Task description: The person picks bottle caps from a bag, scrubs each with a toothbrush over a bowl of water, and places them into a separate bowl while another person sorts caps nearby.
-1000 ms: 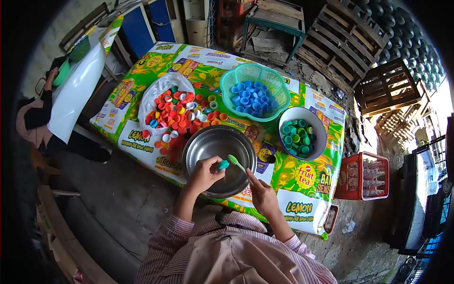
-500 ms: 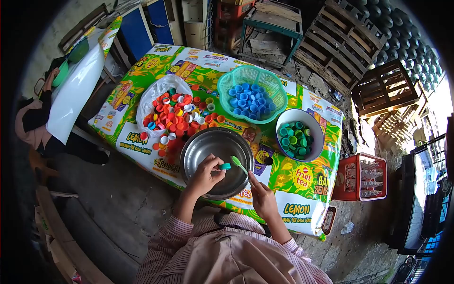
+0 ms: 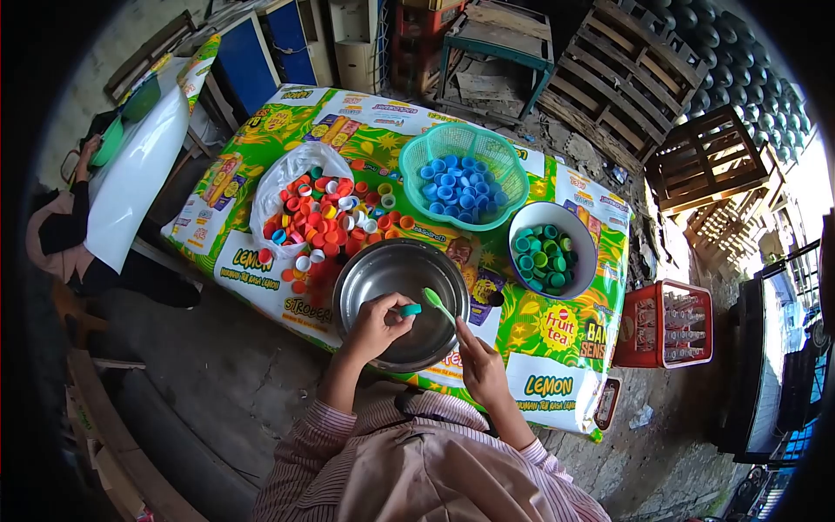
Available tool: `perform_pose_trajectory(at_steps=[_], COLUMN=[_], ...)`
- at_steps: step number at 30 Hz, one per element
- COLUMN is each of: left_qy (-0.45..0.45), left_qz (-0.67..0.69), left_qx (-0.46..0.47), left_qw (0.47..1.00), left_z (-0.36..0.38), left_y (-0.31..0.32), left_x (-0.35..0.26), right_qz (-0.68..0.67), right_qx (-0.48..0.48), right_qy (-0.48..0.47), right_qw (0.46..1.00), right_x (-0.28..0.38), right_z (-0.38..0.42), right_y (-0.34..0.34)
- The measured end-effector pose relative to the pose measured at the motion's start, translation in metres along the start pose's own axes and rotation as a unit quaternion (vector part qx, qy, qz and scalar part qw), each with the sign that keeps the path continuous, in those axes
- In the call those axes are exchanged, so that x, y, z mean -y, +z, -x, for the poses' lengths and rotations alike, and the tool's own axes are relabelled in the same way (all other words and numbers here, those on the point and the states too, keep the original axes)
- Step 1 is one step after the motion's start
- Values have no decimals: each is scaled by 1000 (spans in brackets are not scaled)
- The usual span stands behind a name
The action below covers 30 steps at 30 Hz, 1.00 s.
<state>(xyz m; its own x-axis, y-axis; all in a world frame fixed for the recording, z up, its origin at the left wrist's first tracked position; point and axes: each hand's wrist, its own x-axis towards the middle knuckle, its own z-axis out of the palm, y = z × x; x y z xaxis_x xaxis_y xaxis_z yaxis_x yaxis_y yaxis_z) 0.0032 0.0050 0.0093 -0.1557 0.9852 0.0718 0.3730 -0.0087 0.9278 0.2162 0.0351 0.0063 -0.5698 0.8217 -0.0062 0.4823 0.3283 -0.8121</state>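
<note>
Over the metal bowl point(image 3: 357, 270), my left hand point(image 3: 379, 327) pinches a green bottle cap point(image 3: 410, 310) between thumb and fingers. My right hand point(image 3: 484, 369) is closed round the handle of a green toothbrush point(image 3: 439, 302), its head close to the cap but apart from it. Behind the bowl, red, orange and white bottle caps point(image 3: 326, 228) spill from a white plastic bag point(image 3: 271, 178). Blue caps point(image 3: 461, 187) fill part of a turquoise plastic basket point(image 3: 513, 170). Green caps point(image 3: 544, 257) lie in a white bowl point(image 3: 584, 248) to the right.
A printed plastic sheet point(image 3: 548, 365) covers the table. A small dark cap point(image 3: 496, 298) lies right of the metal bowl. A red crate point(image 3: 639, 326) of bottles stands right of the table. At the far left sits another person point(image 3: 65, 226). Wooden pallets point(image 3: 622, 83) lean at the back.
The toothbrush and the green cap have shifted very slightly. Both hands keep their grips over the metal bowl.
</note>
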Motion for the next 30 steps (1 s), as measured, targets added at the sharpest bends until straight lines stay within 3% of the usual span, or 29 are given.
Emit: perform_pose_trajectory(at_steps=[2,4,6,11,14,16,18,19,20,22,25,27,28,30], left_qy=[12,28,10,28,44,49,30,30,38,46,81,15,15,11], left_qz=[13,27,24,30,33,34,-14,-12,-12,-13,-21,96,95,38], left_qx=[-6,-11,-14,-11,-17,-26,-13,-13,-16,-20,-67,-6,-7,-9], left_qw=[1000,999,1000,999,998,998,999,999,999,999,994,995,995,999], left_z=[-1,-2,-2,-6,-7,-6,-7,-7,-7,-8,-6,-7,-7,-5], left_y=[0,0,0,0,2,1,-1,-2,-2,-1,2,3,1,-1], left_x=[2,2,0,1,7,8,7,7,6,9,14,12,11,9], right_qz=[-22,-40,-78,-32,-61,-49,-3,-38,-11,-29,-35,11,56,10], right_qx=[34,55,7,73,-48,-17,77,7,12,-21,40,30,19,-18], right_qy=[-62,-41,19,-9,-5,-14,7,-2,51,-1,-42,-1,38,8], right_qw=[997,997,997,997,997,999,997,999,999,999,998,999,998,1000], right_x=[2,1,-4,8,-6,5,11,0,-4,-6,3,-3,-5,-3], right_z=[3,1,-2,0,-4,-1,-1,-3,-6,-3,1,-3,-5,-4], right_y=[-1,2,4,-4,3,-4,-6,1,-1,-3,-5,-4,-4,-4])
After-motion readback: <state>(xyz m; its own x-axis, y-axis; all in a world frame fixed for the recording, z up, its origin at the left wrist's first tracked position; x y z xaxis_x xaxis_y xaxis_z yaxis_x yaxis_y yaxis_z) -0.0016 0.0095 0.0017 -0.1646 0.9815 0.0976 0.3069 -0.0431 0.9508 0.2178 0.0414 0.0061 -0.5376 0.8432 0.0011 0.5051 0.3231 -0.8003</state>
